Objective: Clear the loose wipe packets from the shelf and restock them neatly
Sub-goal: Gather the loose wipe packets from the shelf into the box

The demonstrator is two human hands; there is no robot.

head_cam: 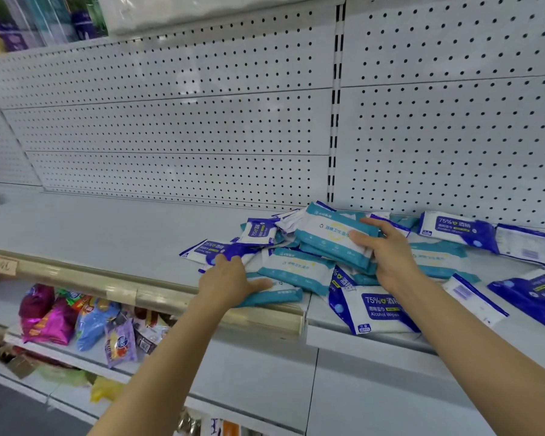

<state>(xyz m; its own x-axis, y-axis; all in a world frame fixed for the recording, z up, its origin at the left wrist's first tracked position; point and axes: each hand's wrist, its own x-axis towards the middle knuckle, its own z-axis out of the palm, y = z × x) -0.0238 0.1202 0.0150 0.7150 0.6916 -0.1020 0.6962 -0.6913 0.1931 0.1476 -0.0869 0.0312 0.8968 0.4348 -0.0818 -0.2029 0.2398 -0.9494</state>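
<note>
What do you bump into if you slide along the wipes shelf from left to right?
Bare white metal shelf → left hand resting on a teal-and-white wipe packet → right hand gripping a small stack of teal-and-white wipe packets → blue-and-white alcohol wipe packet by the pegboard.

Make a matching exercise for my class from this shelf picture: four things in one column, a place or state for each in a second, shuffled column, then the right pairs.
Things
1. right hand
2. left hand
3. snack bags
4. pegboard

Places or states
A. on the lower shelf
B. bare, behind the shelf
C. gripping a teal stack
D. resting on a teal packet at the shelf's front edge

Pairs: 1-C, 2-D, 3-A, 4-B
</note>
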